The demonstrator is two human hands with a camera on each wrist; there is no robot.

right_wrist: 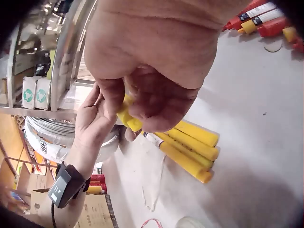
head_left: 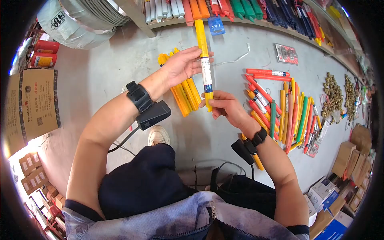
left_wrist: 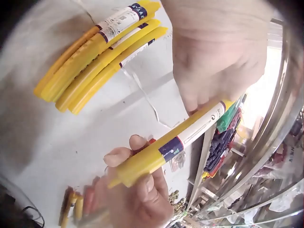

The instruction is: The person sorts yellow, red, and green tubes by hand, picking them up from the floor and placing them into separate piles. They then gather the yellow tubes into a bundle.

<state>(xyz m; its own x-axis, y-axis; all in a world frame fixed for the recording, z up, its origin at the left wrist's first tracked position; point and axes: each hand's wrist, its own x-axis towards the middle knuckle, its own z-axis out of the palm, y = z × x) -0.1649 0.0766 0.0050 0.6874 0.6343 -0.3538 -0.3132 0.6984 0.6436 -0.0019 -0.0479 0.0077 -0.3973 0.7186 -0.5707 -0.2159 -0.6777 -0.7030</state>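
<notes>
A slim yellow tube [head_left: 206, 72] with a white and dark blue label is held between both hands in the head view, its far end reaching toward the shelf. My left hand [head_left: 182, 68] holds it around the upper half, fingers passing behind it. The right hand [head_left: 229, 107] pinches the near end between thumb and fingers. In the left wrist view, the blue part of the tube's label [left_wrist: 171, 149] sits close to the right fingertips. Beneath the hands, several matching yellow tubes [head_left: 186, 98] lie side by side on the floor, partly hidden by the left hand.
Red, yellow and green tubes [head_left: 286, 110] lie in a loose pile to the right. A low shelf [head_left: 260, 23] with coloured tubes crosses the far side. Coiled hose [head_left: 105, 16] stands far left, a cardboard box [head_left: 38, 106] nearer. Brass fittings [head_left: 333, 96] lie at right.
</notes>
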